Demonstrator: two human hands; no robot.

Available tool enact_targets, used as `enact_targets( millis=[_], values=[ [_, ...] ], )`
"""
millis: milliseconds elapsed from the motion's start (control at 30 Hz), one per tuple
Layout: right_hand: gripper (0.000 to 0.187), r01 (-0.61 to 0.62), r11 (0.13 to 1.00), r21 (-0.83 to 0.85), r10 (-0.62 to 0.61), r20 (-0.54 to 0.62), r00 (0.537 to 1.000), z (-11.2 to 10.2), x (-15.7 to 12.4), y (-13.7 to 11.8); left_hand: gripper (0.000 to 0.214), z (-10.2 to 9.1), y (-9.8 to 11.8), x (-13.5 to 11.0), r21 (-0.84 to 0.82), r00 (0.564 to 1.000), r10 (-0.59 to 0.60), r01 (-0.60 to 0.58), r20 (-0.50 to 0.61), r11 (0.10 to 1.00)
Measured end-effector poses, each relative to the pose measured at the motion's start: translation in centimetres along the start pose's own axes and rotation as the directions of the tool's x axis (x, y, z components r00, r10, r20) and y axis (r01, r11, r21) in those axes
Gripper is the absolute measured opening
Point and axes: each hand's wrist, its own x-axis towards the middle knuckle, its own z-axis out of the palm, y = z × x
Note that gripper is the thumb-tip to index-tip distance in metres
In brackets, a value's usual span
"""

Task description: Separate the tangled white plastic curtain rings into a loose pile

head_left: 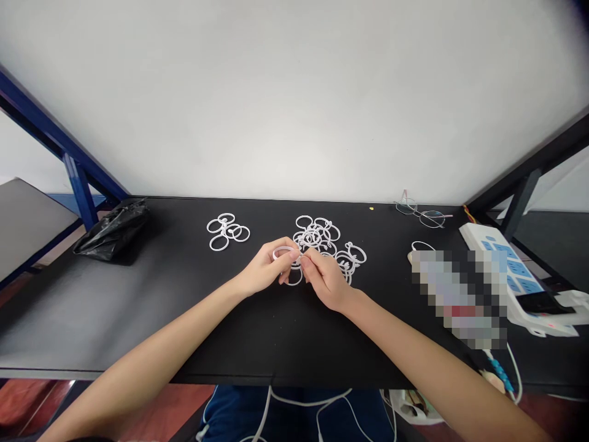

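- White rings (224, 224): smooth plastic
- Black bag (113, 233): thin, crinkly, shiny plastic
- Black table (257, 344): smooth, mostly dull
- Power strip (514, 269): smooth, hard plastic
- Wall (294, 110): smooth, not shiny
- Blue pants (289, 420): cloth

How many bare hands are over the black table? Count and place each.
2. The bare left hand, holding a white round ring, is at the near-left edge of the pile of white rings; the bare right hand is close to its right. None seems hidden.

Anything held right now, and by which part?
Left hand holds a white ring, pinched by its rim. Right hand is close beside it; whether it grips anything can't be told.
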Motion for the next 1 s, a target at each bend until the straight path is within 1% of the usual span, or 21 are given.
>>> enact_targets(
  millis=[200, 300, 500, 767, 900, 1000],
  values=[
    [0.024, 0.028, 1.0, 0.001, -0.028, 0.005, 1.0, 0.0, 0.0, -0.2, 0.024, 0.0, 0.6, 0.0, -0.019, 1.0, -0.017, 0.017, 0.003, 1.0],
    [0.023, 0.04, 0.999, -0.006, -0.04, 0.003, 0.999, 0.0, -0.1, -0.2, 0.023, 0.1, 0.9, 0.0, -0.036, 0.999, -0.044, 0.044, 0.002, 0.998],
    [0.025, 0.045, 0.997, -0.055, -0.049, -0.062, 0.997, 0.1, -0.2, 0.2, 0.023, 0.1, 1.1, -0.1, -0.125, 0.994, -0.107, 0.106, -0.005, 0.986],
    [0.026, 0.035, 0.997, -0.066, -0.04, -0.065, 0.997, 0.1, -0.2, 0.2, 0.024, -0.1, 1.1, 0.0, -0.2, 0.99, -0.143, 0.141, 0.004, 0.97],
    [0.027, 0.035, 0.998, -0.054, -0.038, -0.058, 0.998, 0.1, -0.2, 0.1, 0.031, -0.2, 1.0, 0.0, -0.23, 0.99, -0.144, 0.136, -0.015, 0.964],
    [0.028, 0.026, 0.998, -0.058, -0.029, -0.054, 0.998, 0.1, -0.1, 0.0, 0.036, -0.1, 1.0, 0.0, -0.227, 0.986, -0.167, 0.157, -0.026, 0.961]
  ],
)
